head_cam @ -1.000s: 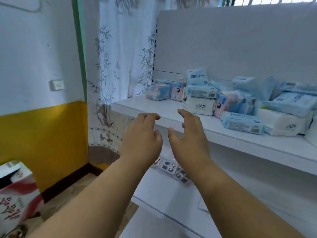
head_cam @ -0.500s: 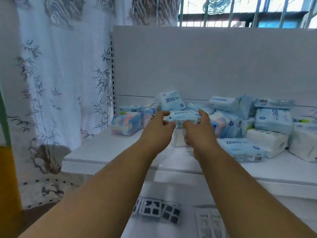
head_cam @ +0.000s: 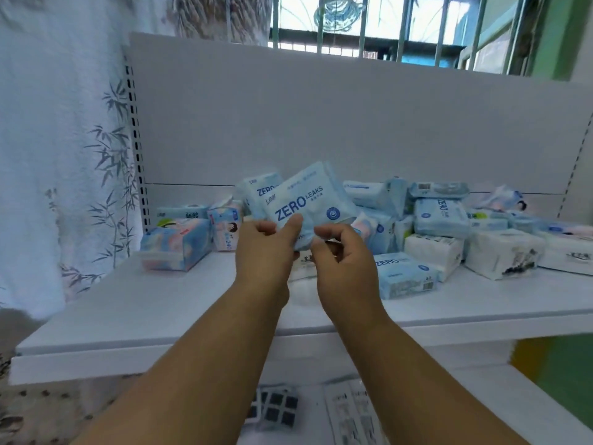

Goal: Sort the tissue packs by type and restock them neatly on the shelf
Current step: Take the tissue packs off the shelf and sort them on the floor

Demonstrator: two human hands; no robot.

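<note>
Tissue packs, mixed lot, on white shelf (head_cam: 199, 303). Status: sorting barely begun, as far as can be judged. Stock lies jumbled along the far side of the shelf: patterned pack (head_cam: 175, 244) and pink pack (head_cam: 226, 229) at far left; blue packs (head_cam: 439, 216) piled at centre and right; white packs (head_cam: 500, 252) at right, one blue pack (head_cam: 406, 277) lying nearer. No tidy row by type is visible (the near left of the shelf holds no packs). Left to do: nearly everything, grouping and lining up.

Item in hand: blue "ZERO LEAKS" pack (head_cam: 308, 203), lifted clear of the shelf, tilted, face toward the camera, in front of the central pile.

Hands: left hand (head_cam: 266, 248) pinches the pack's lower left edge, thumb on the front. Right hand (head_cam: 343, 255) grips the lower right corner with curled fingers. Both forearms reach forward, side by side.
</note>
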